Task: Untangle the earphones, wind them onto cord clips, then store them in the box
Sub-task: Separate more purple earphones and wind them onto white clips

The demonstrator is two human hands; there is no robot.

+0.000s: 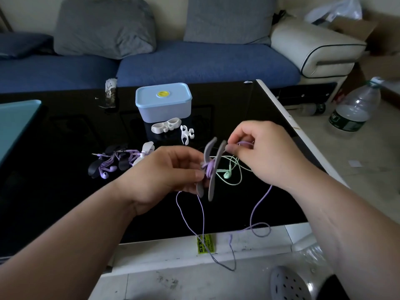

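Observation:
My left hand (166,172) grips a grey cord clip (213,169) above the black table, with purple cord wound round its middle. My right hand (262,152) pinches the purple earphone cord (257,204) just right of the clip; the rest of that cord hangs in loops past the table's front edge. Green earphones (229,173) lie on the table behind the clip. A pile of purple earphones on black and white clips (114,162) lies at the left. Two white clips (165,125) (187,134) lie in front of the closed light-blue box (163,102).
The black table (65,191) has a white edge at the right and front. A teal object (15,124) lies at its left. A blue sofa stands behind. A large water bottle (355,105) stands on the floor at the right, a grey perforated shoe (287,284) at the bottom.

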